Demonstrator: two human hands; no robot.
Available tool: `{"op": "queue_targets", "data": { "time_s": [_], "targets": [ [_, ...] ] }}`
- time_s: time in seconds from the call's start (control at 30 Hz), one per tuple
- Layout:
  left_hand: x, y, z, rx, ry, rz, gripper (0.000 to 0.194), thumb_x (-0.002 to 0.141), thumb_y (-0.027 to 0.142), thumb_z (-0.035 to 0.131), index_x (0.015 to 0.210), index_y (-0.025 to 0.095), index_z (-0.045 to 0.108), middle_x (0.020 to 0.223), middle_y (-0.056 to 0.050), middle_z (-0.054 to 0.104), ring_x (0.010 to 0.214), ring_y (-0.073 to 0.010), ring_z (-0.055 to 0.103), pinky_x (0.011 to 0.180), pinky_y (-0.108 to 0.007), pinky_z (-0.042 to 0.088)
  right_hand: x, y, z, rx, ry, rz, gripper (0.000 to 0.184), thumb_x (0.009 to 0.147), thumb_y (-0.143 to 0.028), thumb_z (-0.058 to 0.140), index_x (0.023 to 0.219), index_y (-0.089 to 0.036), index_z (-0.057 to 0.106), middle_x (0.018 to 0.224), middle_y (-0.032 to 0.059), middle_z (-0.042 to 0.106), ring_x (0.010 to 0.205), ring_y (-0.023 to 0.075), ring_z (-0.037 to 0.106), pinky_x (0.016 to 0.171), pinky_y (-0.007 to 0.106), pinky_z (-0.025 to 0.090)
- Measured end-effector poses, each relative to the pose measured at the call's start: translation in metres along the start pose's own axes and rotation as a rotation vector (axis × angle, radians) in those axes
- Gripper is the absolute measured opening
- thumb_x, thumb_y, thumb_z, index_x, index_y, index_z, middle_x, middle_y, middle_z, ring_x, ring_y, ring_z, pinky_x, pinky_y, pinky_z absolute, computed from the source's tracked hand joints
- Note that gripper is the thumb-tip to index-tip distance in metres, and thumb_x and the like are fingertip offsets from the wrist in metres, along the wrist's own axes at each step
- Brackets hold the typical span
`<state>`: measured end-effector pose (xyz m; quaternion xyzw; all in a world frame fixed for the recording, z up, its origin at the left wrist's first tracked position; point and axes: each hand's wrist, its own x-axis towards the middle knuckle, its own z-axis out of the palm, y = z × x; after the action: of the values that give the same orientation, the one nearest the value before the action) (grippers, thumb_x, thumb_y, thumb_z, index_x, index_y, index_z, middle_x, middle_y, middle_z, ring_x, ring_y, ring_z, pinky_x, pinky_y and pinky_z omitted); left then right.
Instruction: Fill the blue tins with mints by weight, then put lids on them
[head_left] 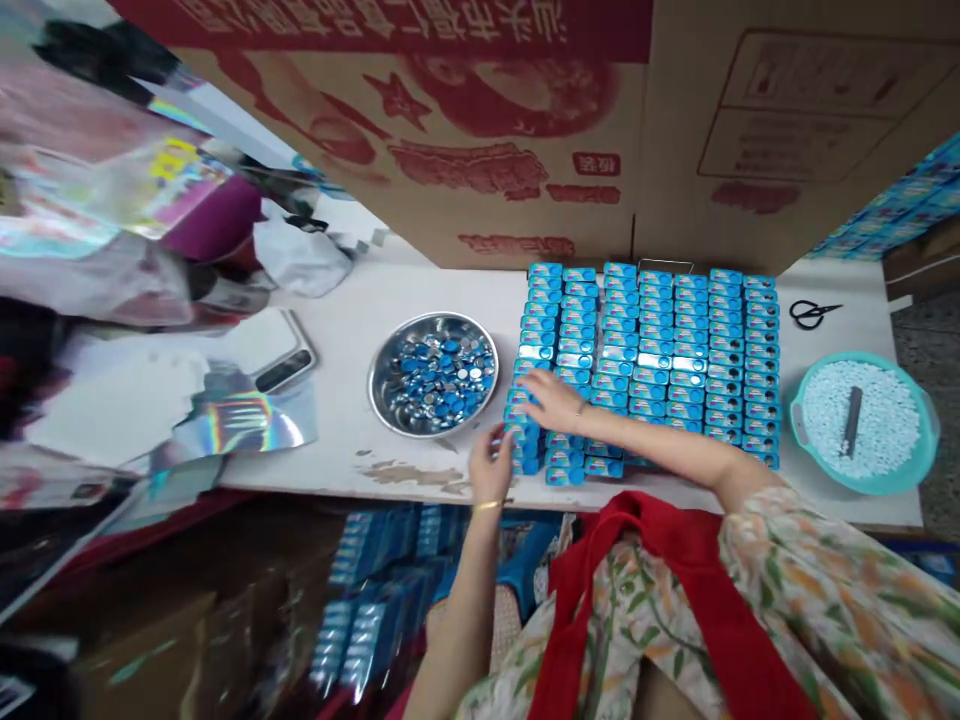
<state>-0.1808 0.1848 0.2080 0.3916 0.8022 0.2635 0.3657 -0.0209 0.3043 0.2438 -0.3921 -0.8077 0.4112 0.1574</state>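
Several rows of small blue tins (652, 350) lie packed side by side on a white table (337, 330). My right hand (551, 398) rests flat on the tins at the block's near left corner, fingers stretched out. My left hand (491, 468) is at the table's front edge, its fingers curled against the side of the leftmost tins (525, 445). Left of the tins stands a round metal bowl (433, 374) full of small blue and silver round lids.
A teal basin (866, 422) of small white pellets with a dark scoop stands at the right. Black scissors (814, 313) lie behind it. A big cardboard box (570, 130) walls the back. Scales (281, 355) and shiny foil bags (240, 420) lie left. More blue tins (375, 580) sit below the table.
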Motion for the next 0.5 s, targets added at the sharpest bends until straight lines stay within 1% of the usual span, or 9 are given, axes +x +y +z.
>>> {"op": "queue_targets", "data": {
  "time_s": [0.07,0.1,0.13,0.2,0.27,0.3,0.37,0.43,0.5],
  "targets": [
    [-0.003,-0.033,-0.028,-0.059,0.006,-0.035,0.040,0.091,0.049,0.053,0.119,0.022,0.062,0.113,-0.007,0.069,0.092,-0.0237,0.073,0.086,-0.039,0.061,0.061,-0.019,0.036,-0.068,-0.114,-0.030,0.043,0.098,-0.031,0.063,0.136,-0.014,0.055,0.146,0.0178,0.051,0.133,0.0288,0.051,0.115,0.044,0.041],
    [-0.005,-0.047,-0.040,-0.073,0.001,-0.044,0.042,0.090,0.052,0.053,0.118,0.023,0.062,0.111,-0.007,0.069,0.090,-0.0247,0.073,0.086,-0.041,0.061,0.087,-0.025,0.054,-0.100,-0.150,-0.019,0.045,0.095,-0.026,0.065,0.137,-0.015,0.054,0.149,0.0174,0.050,0.133,0.0300,0.051,0.114,0.046,0.041],
    [-0.008,-0.061,-0.051,-0.073,-0.008,-0.050,0.042,0.088,0.054,0.054,0.116,0.024,0.063,0.108,-0.007,0.069,0.089,-0.0258,0.073,0.087,-0.043,0.061,0.109,-0.028,0.072,-0.131,-0.171,0.010,0.049,0.092,-0.024,0.069,0.138,-0.017,0.053,0.151,0.0175,0.048,0.133,0.0322,0.050,0.112,0.049,0.043],
    [-0.012,-0.086,-0.069,-0.060,-0.034,-0.071,0.044,0.086,0.058,0.056,0.114,0.026,0.064,0.106,-0.007,0.071,0.089,-0.0274,0.073,0.090,-0.047,0.060,0.141,-0.027,0.104,-0.220,-0.212,0.089,0.063,0.086,-0.024,0.075,0.143,-0.018,0.050,0.160,0.0193,0.039,0.138,0.0392,0.045,0.109,0.056,0.043],
    [-0.013,-0.108,-0.083,-0.061,-0.056,-0.116,0.050,0.082,0.063,0.059,0.112,0.025,0.066,0.105,-0.007,0.073,0.088,-0.0280,0.073,0.090,-0.047,0.060,0.157,-0.020,0.129,-0.319,-0.270,0.187,0.080,0.081,-0.031,0.082,0.150,-0.017,0.045,0.165,0.0221,0.029,0.145,0.0473,0.034,0.110,0.065,0.039],
    [-0.011,-0.119,-0.088,-0.068,-0.065,-0.142,0.055,0.078,0.066,0.060,0.112,0.023,0.067,0.104,-0.008,0.074,0.086,-0.0277,0.073,0.089,-0.047,0.060,0.161,-0.016,0.139,-0.352,-0.291,0.226,0.086,0.079,-0.035,0.084,0.152,-0.015,0.043,0.165,0.0236,0.027,0.148,0.0500,0.029,0.111,0.069,0.036],
    [-0.006,-0.136,-0.094,-0.083,-0.084,-0.182,0.065,0.073,0.071,0.060,0.111,0.019,0.069,0.101,-0.010,0.075,0.082,-0.0267,0.073,0.084,-0.043,0.061,0.163,-0.008,0.153,-0.368,-0.299,0.269,0.091,0.078,-0.040,0.085,0.153,-0.011,0.041,0.162,0.0264,0.031,0.150,0.0511,0.023,0.113,0.073,0.031],
    [0.002,-0.146,-0.095,-0.083,-0.111,-0.176,0.068,0.070,0.074,0.060,0.108,0.017,0.070,0.100,-0.011,0.076,0.080,-0.0257,0.073,0.079,-0.040,0.061,0.163,-0.003,0.160,-0.328,-0.282,0.270,0.080,0.083,-0.036,0.080,0.150,-0.011,0.043,0.157,0.0260,0.038,0.149,0.0471,0.027,0.113,0.070,0.034],
    [0.010,-0.148,-0.092,-0.069,-0.138,-0.117,0.067,0.071,0.076,0.059,0.102,0.018,0.071,0.100,-0.012,0.077,0.081,-0.0255,0.073,0.077,-0.039,0.062,0.165,0.000,0.161,-0.260,-0.284,0.276,0.057,0.092,-0.024,0.068,0.144,-0.013,0.049,0.151,0.0237,0.046,0.144,0.0410,0.038,0.109,0.064,0.043]
  ]
}}
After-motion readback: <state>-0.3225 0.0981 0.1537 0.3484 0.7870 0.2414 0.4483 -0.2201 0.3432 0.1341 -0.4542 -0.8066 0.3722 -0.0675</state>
